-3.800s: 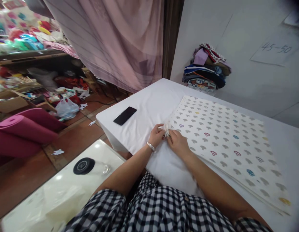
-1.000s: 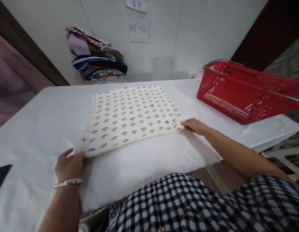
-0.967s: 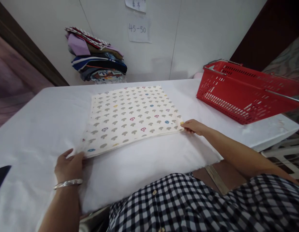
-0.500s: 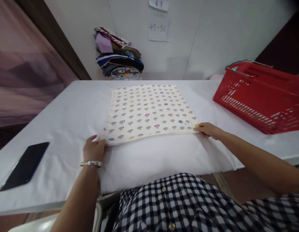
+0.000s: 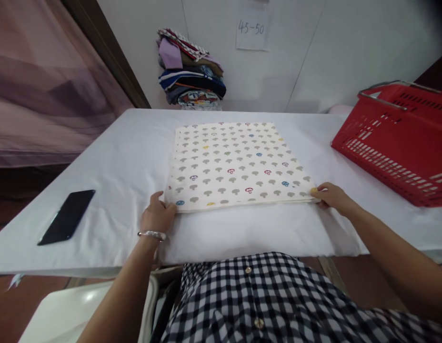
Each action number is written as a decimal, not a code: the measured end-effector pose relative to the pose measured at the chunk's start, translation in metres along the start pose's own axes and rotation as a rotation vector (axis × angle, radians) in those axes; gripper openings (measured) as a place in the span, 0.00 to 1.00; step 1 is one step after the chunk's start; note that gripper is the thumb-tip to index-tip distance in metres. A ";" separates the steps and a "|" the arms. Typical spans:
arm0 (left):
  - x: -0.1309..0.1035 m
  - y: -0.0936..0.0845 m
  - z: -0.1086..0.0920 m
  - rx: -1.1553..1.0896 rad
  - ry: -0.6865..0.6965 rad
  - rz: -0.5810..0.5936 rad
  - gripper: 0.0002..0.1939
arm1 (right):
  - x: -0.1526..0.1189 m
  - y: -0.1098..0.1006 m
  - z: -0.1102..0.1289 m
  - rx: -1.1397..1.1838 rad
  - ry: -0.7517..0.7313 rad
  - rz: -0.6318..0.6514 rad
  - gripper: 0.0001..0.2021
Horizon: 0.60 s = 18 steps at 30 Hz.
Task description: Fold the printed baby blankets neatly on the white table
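Note:
A cream cloth printed with small mushrooms (image 5: 238, 164) lies folded flat on the white-covered table (image 5: 264, 233). Its near edge runs almost straight between my two hands. At the near left corner, my left hand (image 5: 158, 216), with a silver bracelet at the wrist, grips the cloth between thumb and fingers. My right hand (image 5: 331, 196) pinches the near right corner, thumb on top. The fingers under the cloth's edge are partly hidden on both sides.
A black phone-like slab (image 5: 68, 216) lies at the left. Folded clothes (image 5: 192, 71) are stacked beyond the far edge, by the wall. At right stands a red plastic basket (image 5: 396, 147) with metal handles. A white chair (image 5: 69, 309) is below the table's front edge.
The whole view has shifted, so things appear farther right. The cloth's near edge looks straighter and more level between my hands, which keep hold of the same corners.

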State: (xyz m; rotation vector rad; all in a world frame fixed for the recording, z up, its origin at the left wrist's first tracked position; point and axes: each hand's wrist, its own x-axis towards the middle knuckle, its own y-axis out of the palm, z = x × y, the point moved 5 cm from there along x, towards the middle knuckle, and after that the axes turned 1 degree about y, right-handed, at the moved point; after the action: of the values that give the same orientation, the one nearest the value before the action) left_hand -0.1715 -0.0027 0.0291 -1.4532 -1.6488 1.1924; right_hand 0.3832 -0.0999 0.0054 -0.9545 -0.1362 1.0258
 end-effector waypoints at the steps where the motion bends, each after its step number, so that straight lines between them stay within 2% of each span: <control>1: 0.000 0.002 0.001 0.017 -0.005 0.009 0.31 | -0.002 0.002 0.000 -0.070 -0.007 0.000 0.12; 3: 0.000 0.003 0.001 0.040 -0.021 0.022 0.31 | -0.007 0.004 0.004 -0.252 -0.050 -0.024 0.15; 4: -0.001 0.001 0.002 0.056 -0.033 0.038 0.31 | -0.011 0.002 0.009 -0.352 -0.102 -0.078 0.17; 6: -0.004 -0.004 0.000 0.097 -0.048 0.040 0.31 | -0.023 -0.002 0.022 -0.517 -0.263 -0.236 0.18; 8: -0.009 -0.012 -0.007 0.135 0.005 -0.064 0.30 | -0.039 0.002 0.040 -0.570 -0.483 -0.351 0.15; 10: -0.018 -0.014 -0.026 0.131 0.174 -0.209 0.25 | -0.055 0.017 0.059 -0.513 -0.723 -0.300 0.11; 12: -0.030 -0.004 -0.053 0.083 0.442 -0.267 0.18 | -0.066 0.039 0.077 -0.422 -0.932 -0.140 0.11; 15: -0.048 0.032 -0.099 0.022 0.885 -0.121 0.13 | -0.073 0.071 0.098 -0.354 -1.125 0.046 0.11; 16: -0.053 0.044 -0.111 0.022 0.996 -0.065 0.12 | -0.072 0.078 0.102 -0.354 -1.152 0.076 0.11; 18: -0.057 0.062 -0.128 0.037 1.107 0.002 0.12 | -0.069 0.088 0.108 -0.366 -1.176 0.104 0.11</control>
State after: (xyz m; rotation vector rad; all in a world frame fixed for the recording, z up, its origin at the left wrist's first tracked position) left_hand -0.0213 -0.0313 0.0284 -1.6238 -0.8282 0.2452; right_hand 0.2321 -0.0722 0.0283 -0.5628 -1.2898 1.5862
